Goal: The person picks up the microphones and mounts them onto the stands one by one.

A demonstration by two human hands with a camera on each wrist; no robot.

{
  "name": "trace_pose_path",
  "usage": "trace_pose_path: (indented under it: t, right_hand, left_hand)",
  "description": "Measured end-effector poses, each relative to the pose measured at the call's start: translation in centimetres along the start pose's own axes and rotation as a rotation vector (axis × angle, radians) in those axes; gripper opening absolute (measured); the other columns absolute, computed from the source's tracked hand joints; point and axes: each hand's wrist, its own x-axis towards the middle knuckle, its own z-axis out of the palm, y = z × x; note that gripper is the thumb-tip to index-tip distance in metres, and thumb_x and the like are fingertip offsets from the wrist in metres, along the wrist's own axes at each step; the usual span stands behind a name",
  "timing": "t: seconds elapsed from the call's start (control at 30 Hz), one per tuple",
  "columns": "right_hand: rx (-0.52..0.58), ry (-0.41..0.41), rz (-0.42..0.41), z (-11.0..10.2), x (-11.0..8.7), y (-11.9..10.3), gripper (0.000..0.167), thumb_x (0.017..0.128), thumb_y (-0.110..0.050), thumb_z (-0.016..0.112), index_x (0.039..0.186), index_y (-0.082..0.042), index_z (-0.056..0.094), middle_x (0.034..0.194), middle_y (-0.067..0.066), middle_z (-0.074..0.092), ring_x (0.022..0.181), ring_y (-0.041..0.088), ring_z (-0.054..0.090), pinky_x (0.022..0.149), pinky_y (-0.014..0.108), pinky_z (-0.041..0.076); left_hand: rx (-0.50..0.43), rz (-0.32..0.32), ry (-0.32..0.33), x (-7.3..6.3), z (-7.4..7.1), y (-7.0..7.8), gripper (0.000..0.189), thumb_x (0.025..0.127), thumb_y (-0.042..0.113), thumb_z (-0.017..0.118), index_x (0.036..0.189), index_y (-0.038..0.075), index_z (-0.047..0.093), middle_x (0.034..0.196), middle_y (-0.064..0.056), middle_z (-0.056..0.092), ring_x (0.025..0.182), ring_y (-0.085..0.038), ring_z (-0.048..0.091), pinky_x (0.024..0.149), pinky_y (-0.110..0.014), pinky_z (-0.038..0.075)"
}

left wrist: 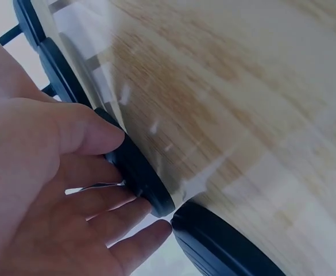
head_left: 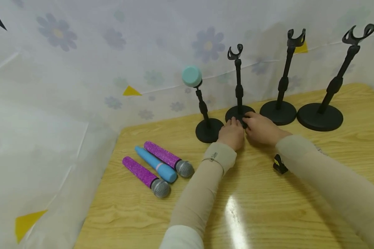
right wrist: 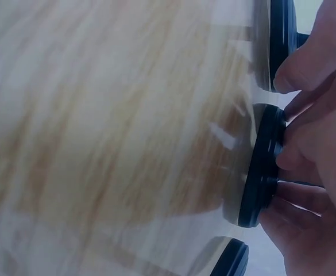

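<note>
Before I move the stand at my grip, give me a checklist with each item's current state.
1. Second stand from left upright: ok.
2. Its clip empty: ok.
3. Firmness of left grip and right grip on it: cannot tell.
4. Ample gap to leftmost stand: not ok; bases sit close.
5. Teal microphone secure there: cannot tell.
6. Blue microphone clear of both: ok.
</note>
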Motion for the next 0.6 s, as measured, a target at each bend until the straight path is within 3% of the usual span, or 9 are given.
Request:
trace_pose_path:
  t: [0.27,0.6]
  right_hand:
    - [-0.019,0.006,0.014,0.0,-0.3,-0.2,0.040,0.097,-0.007,0.058,0.131,0.016,0.058,0.139,0.036,0.052,0.127,0.051,0.053,0.106,0.060,0.047]
    - [-0.006,0.063,-0.018,0.4,-2.3,-0.5,0.036,0.096,-0.008,0.061,0.126,0.013,0.063,0.133,0.033,0.057,0.121,0.049,0.058,0.101,0.059,0.051]
  left_hand:
    - [0.008,0.013,0.029,-0.7,-0.1,0.1,0.057,0.108,0.036,0.039,0.159,0.013,0.030,0.167,-0.005,0.028,0.151,-0.018,0.037,0.116,-0.031,0.044]
    - [0.030,0.063,0.097,-3.4,-0.2,0.7,0.052,0.109,0.033,0.039,0.155,0.008,0.038,0.160,-0.010,0.041,0.143,-0.022,0.048,0.108,-0.032,0.052]
